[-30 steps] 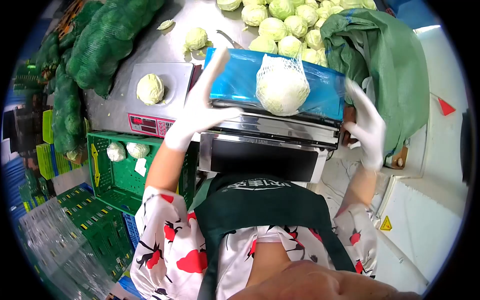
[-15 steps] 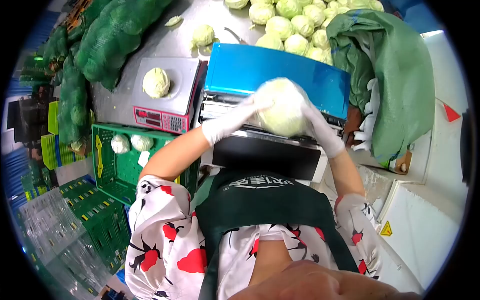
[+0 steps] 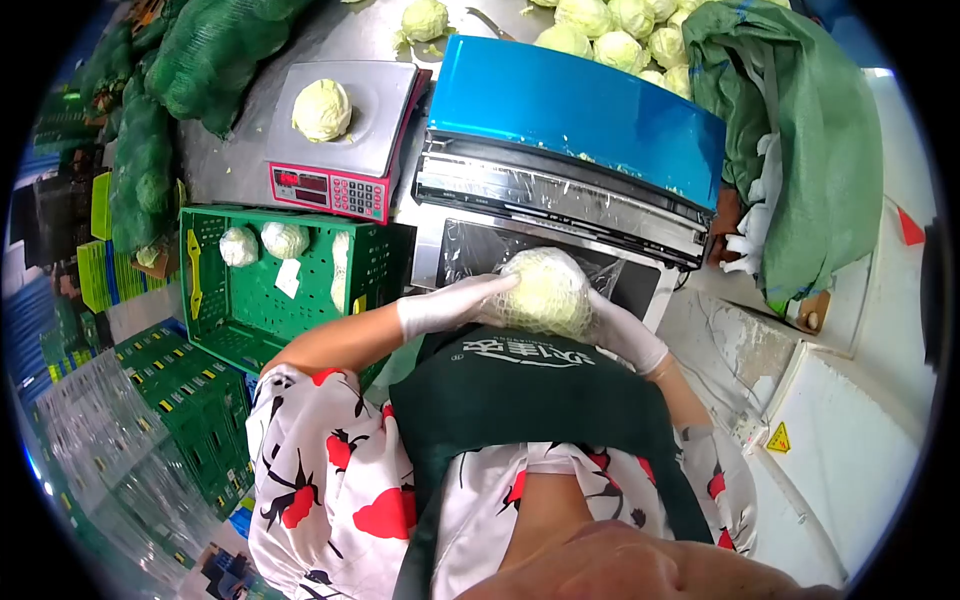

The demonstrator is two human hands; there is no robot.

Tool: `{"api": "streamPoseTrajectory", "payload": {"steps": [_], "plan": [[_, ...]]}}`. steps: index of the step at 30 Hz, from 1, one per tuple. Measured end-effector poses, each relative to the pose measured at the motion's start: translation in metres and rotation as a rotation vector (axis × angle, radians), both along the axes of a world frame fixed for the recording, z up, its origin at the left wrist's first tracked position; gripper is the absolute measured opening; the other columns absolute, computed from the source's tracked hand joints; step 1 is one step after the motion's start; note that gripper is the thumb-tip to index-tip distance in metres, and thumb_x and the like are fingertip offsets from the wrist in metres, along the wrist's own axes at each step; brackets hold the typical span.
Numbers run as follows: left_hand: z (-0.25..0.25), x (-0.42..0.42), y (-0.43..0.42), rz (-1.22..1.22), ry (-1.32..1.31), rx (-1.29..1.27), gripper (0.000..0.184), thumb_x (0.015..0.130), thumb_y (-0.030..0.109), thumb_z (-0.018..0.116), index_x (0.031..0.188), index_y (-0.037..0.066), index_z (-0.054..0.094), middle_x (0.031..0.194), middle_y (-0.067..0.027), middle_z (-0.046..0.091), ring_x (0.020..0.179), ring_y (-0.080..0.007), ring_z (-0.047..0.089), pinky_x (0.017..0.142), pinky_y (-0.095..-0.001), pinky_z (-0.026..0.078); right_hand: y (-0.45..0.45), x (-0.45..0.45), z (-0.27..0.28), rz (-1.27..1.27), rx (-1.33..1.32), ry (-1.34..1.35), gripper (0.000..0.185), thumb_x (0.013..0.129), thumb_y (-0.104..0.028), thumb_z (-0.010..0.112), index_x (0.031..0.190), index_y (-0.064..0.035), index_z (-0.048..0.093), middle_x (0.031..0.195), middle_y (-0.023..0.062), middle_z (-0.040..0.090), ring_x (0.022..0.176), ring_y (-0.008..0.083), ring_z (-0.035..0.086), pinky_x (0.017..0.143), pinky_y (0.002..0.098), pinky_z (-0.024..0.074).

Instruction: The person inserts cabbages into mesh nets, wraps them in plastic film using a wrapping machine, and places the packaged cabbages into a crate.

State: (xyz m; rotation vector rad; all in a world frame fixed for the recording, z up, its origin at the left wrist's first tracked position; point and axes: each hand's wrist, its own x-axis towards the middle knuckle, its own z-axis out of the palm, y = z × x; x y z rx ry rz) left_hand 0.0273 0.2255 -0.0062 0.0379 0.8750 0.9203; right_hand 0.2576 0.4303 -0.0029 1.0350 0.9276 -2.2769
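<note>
A pale green cabbage (image 3: pixel 545 292) is held between my two white-gloved hands, close in front of my dark green apron. My left hand (image 3: pixel 468 302) is closed around its left side. My right hand (image 3: pixel 622 332) grips the right side, its fingers partly hidden behind the cabbage. A shiny, mesh-like covering shows on the cabbage. Clear film (image 3: pixel 475 245) lies behind it over the black plate of the blue-lidded wrapping machine (image 3: pixel 575 110). Nearby on the left, another cabbage (image 3: pixel 322 110) rests on a digital scale (image 3: pixel 370 150).
A green crate (image 3: pixel 215 330) on the left holds several wrapped cabbages. Loose cabbages (image 3: pixel 620 50) are piled behind the machine. Green net sacks (image 3: pixel 215 60) lie at the upper left, and a green woven sack (image 3: pixel 825 150) hangs at the right.
Both hands have brought the cabbage down from the front of the blue machine toward my apron. Clear film now shows stretched over the black plate. The whole view has shifted slightly.
</note>
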Motion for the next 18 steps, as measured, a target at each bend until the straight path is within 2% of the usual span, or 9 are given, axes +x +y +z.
{"api": "streamPoseTrajectory", "payload": {"steps": [2,3,4,5,7,10,12,15,18], "plan": [[-0.031,0.012,-0.030,0.095,0.243,0.176,0.058,0.099,0.023,0.059,0.148,0.002,0.035,0.137,-0.0149,0.057,0.119,-0.0244,0.061,0.099,-0.0371,0.050,-0.009,0.029,0.003,0.156,0.328,0.023,0.056,0.099,-0.038,0.055,0.142,-0.0022,0.046,0.135,0.0098,0.057,0.115,0.0197,0.058,0.102,0.0320,0.0440],[-0.015,0.011,-0.038,-0.086,0.720,0.202,0.053,0.098,0.021,0.060,0.144,0.005,0.041,0.123,-0.0166,0.063,0.106,-0.0267,0.066,0.092,-0.0355,0.054,-0.027,0.033,0.013,0.132,0.820,0.153,0.043,0.099,-0.029,0.056,0.132,-0.0003,0.056,0.124,0.0101,0.064,0.095,0.0131,0.065,0.087,0.0261,0.0503],[0.000,0.010,-0.044,-0.275,1.193,0.228,0.047,0.097,0.020,0.061,0.141,0.008,0.047,0.110,-0.0182,0.070,0.094,-0.0289,0.071,0.086,-0.0339,0.057,-0.033,0.043,0.013,0.079,0.865,0.045,0.037,0.100,-0.028,0.055,0.124,0.0001,0.058,0.114,0.0095,0.066,0.088,0.0112,0.064,0.080,0.0252,0.0505],[-0.018,0.016,-0.055,-0.019,1.504,0.523,0.043,0.095,0.010,0.059,0.137,0.012,0.052,0.100,-0.0208,0.070,0.083,-0.0321,0.071,0.077,-0.0366,0.059,-0.039,0.054,0.008,0.026,0.909,-0.063,0.032,0.101,-0.026,0.053,0.117,0.0005,0.061,0.104,0.0088,0.067,0.081,0.0093,0.064,0.074,0.0243,0.0506],[-0.007,0.011,-0.046,0.113,1.309,0.464,0.038,0.099,0.008,0.053,0.137,0.011,0.053,0.083,-0.0119,0.068,0.072,-0.0208,0.069,0.070,-0.0312,0.057,-0.042,0.046,0.017,-0.004,1.408,0.131,0.026,0.102,-0.022,0.051,0.092,-0.0008,0.063,0.065,0.0031,0.059,0.059,0.0071,0.059,0.055,0.0235,0.0463],[0.027,0.003,-0.034,0.363,0.862,0.155,0.033,0.106,0.014,0.043,0.138,0.009,0.051,0.062,0.0018,0.051,0.052,-0.0051,0.049,0.052,-0.0225,0.046,-0.019,0.048,0.031,-0.377,1.014,-0.155,0.024,0.100,-0.018,0.053,0.084,-0.0025,0.060,0.058,0.0032,0.052,0.057,0.0082,0.058,0.053,0.0240,0.0450],[0.005,0.009,-0.040,0.403,0.716,0.054,0.030,0.107,0.018,0.041,0.131,0.008,0.056,0.059,0.0047,0.047,0.047,-0.0030,0.042,0.045,-0.0205,0.038,-0.009,0.074,0.015,-0.546,0.374,-0.029,0.018,0.097,-0.018,0.056,0.092,-0.0023,0.063,0.071,0.0064,0.058,0.067,0.0156,0.062,0.061,0.0304,0.0491],[-0.089,0.046,-0.064,0.167,0.560,-0.142,0.025,0.099,0.027,0.056,0.105,0.008,0.071,0.058,0.0049,0.053,0.044,-0.0050,0.043,0.041,-0.0216,0.036,-0.046,0.082,-0.025,0.723,1.415,-0.098,0.022,0.101,-0.019,0.051,0.101,-0.0009,0.064,0.086,0.0083,0.064,0.081,0.0218,0.064,0.072,0.0333,0.0519],[-0.094,0.062,-0.031,-0.293,0.797,0.079,0.028,0.085,0.029,0.068,0.081,0.002,0.072,0.067,-0.0158,0.067,0.060,-0.0235,0.067,0.055,-0.0377,0.052,-0.073,0.083,-0.080,0.873,1.413,-0.248,0.020,0.100,-0.017,0.051,0.104,-0.0009,0.063,0.091,0.0087,0.064,0.085,0.0227,0.064,0.076,0.0341,0.0507]]}}
